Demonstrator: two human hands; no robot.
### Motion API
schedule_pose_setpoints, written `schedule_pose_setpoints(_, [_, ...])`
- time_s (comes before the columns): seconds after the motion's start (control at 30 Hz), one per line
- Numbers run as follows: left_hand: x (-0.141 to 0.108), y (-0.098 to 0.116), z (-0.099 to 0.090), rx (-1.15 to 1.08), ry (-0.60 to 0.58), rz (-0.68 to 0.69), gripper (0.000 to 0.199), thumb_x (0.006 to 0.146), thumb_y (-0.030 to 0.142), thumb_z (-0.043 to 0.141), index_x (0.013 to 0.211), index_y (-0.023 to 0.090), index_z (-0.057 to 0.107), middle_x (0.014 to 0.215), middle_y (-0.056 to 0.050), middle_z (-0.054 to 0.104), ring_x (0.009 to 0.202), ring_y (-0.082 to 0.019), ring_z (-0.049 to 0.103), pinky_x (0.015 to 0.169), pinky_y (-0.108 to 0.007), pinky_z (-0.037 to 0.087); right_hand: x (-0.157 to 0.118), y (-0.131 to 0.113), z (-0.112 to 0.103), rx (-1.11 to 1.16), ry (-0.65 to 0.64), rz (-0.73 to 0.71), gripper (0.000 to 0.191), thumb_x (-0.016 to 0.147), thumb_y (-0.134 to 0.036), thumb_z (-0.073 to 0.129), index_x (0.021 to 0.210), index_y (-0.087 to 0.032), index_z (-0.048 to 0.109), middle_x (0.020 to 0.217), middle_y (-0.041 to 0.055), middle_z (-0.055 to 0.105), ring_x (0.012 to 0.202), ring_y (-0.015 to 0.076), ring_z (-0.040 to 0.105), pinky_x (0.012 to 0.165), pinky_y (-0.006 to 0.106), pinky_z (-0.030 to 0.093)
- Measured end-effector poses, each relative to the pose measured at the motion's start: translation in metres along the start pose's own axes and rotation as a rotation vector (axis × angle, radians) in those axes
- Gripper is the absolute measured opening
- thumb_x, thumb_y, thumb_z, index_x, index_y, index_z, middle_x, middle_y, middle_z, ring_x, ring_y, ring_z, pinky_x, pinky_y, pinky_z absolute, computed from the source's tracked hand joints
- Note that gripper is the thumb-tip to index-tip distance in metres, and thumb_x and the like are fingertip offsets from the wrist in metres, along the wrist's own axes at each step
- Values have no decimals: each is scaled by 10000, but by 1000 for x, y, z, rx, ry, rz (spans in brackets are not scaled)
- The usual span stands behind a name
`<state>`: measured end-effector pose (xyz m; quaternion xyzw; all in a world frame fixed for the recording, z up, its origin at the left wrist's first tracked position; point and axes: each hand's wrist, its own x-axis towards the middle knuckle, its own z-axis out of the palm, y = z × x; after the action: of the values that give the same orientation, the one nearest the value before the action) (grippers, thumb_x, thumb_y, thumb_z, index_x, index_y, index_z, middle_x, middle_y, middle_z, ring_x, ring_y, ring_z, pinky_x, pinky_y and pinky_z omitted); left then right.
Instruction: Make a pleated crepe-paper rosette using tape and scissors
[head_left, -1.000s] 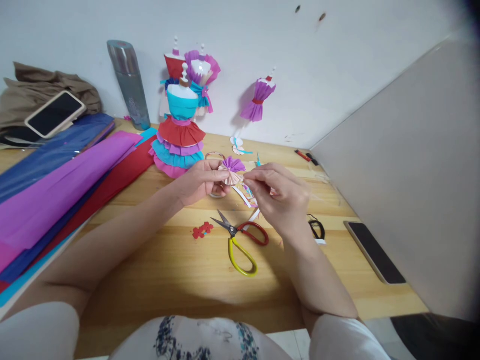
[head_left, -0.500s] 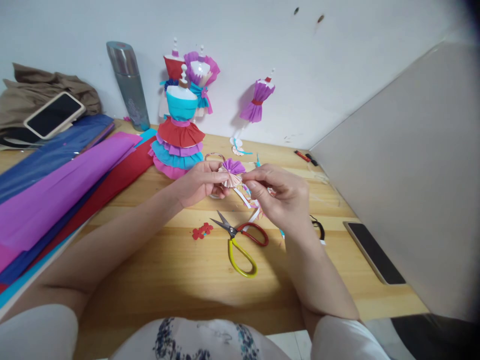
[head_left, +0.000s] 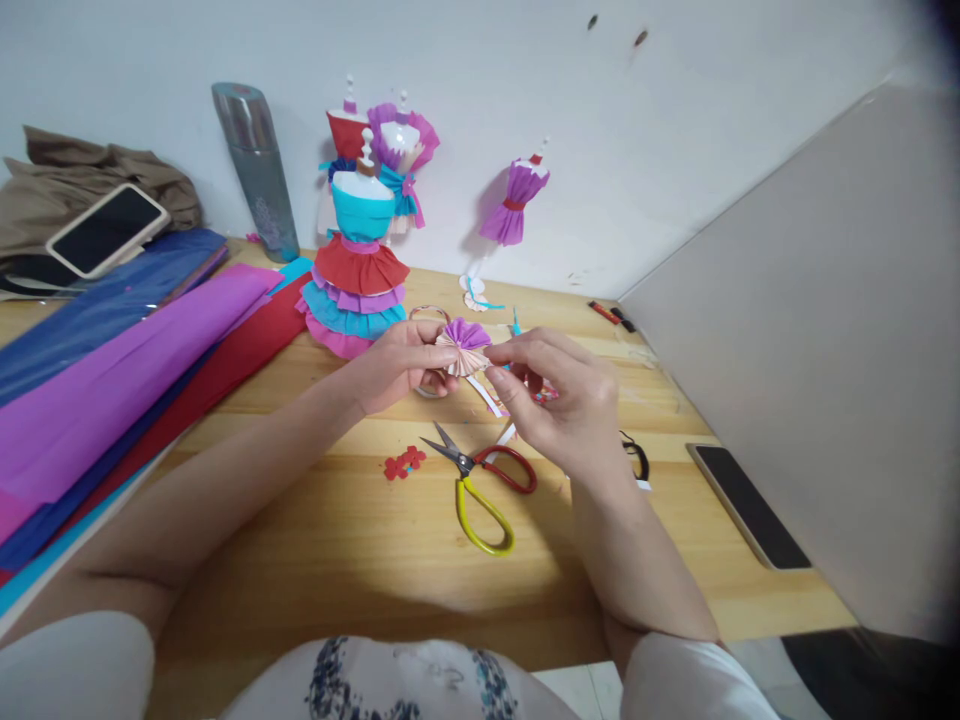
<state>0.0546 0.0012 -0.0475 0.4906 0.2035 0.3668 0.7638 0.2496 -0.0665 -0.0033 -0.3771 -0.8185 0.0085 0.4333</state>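
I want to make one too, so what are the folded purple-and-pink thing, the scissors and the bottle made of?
The folded thing looks like thin, matte paper with sharp pleats, though cloth is possible. The scissors seem to have steel blades, grey and shiny, and glossy, probably plastic handles. The bottle has a shiny, silvery top, perhaps metal; its grey body could be plastic.

At ten o'clock, a pale-edged phone (head_left: pixel 109 231) rests against crumpled brown cloth (head_left: pixel 112 168). A grey bottle (head_left: pixel 259 180) stands at eleven by the wall (head_left: pixel 720 130). At three lie a dark-faced phone (head_left: pixel 748 506) and, nearer centre, a black looped cord (head_left: pixel 640 459).
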Motion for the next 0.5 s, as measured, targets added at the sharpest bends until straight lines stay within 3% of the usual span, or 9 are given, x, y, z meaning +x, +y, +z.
schedule_pose_setpoints(0.13, [0, 0, -1, 6, 12, 4, 359, 657, 355, 917, 829, 107, 724, 770, -66, 716, 636, -123, 637, 551, -226, 482, 0, 0, 0, -2, 36, 14, 113, 977, -290, 649, 928, -235, 735, 818, 46, 731, 572, 152, 601, 551, 313, 496])
schedule_pose_setpoints(0.33, [1, -1, 0, 10, 13, 4, 334, 653, 349, 904, 797, 114, 716, 746, -62, 711, 614, -119, 624, 545, -228, 470, 2, -2, 0, 44, -19, -21, 111, 980, -257, 642, 915, -209, 718, 787, 33, 710, 593, 137, 603, 532, 282, 465])
schedule_pose_setpoints(0.5, [1, -2, 1, -6, 22, -1, 367, 631, 365, 921, 802, 105, 726, 749, -66, 714, 616, -118, 628, 532, -221, 462, 0, -1, 0, 169, -1, 81, 144, 969, -348, 689, 920, -225, 745, 764, 21, 705, 608, 145, 601, 544, 290, 465])
